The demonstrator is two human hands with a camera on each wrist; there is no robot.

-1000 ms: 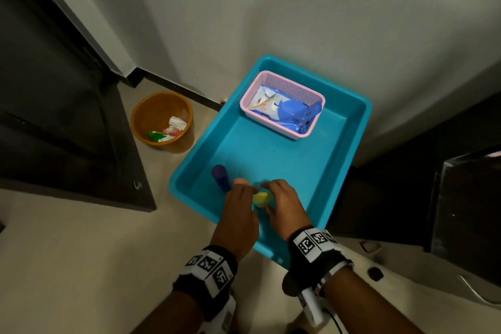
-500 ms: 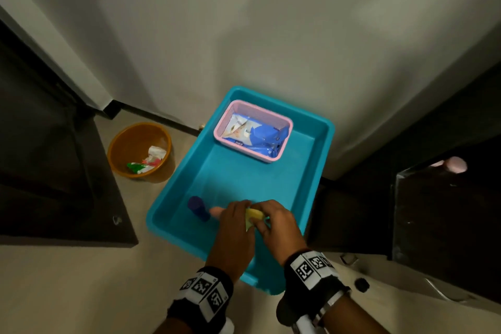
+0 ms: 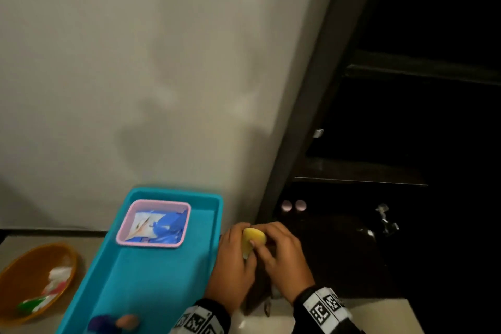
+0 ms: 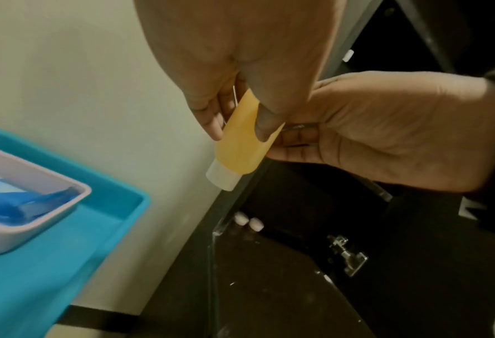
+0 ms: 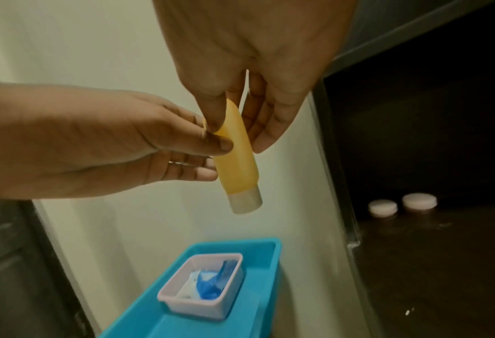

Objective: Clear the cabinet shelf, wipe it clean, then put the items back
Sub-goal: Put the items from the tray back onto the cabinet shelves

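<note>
Pale wall (image 3: 135,62) fills most of the head view, meeting a dark cabinet frame (image 3: 306,122) that runs down at 3 o'clock. Beyond that frame the cabinet shelf (image 3: 339,247) lies dark, with two pink caps (image 3: 292,205) standing close together near its back edge at 1 o'clock of the hands; the shelf in front of them shows bare dark surface. Both hands meet just past the right rim of a teal tray (image 3: 151,274), over the shelf's front edge. The left hand (image 3: 233,260) and the right hand (image 3: 284,255) each pinch a yellow tube (image 3: 252,240) between thumb and fingers, its whitish cap pointing down in the wrist views and touching nothing. Inside the tray, a pink basket (image 3: 153,224) sits at the far end holding a blue and white packet (image 3: 160,225), well apart from the hands. At the tray's near left corner, toward 7 o'clock, lie a purple thing (image 3: 101,323) and an orange one (image 3: 127,320), too blurred to identify. An orange bowl (image 3: 29,274) stands on the floor at 9 o'clock, just beside the tray, with crumpled wrappers inside.
</note>
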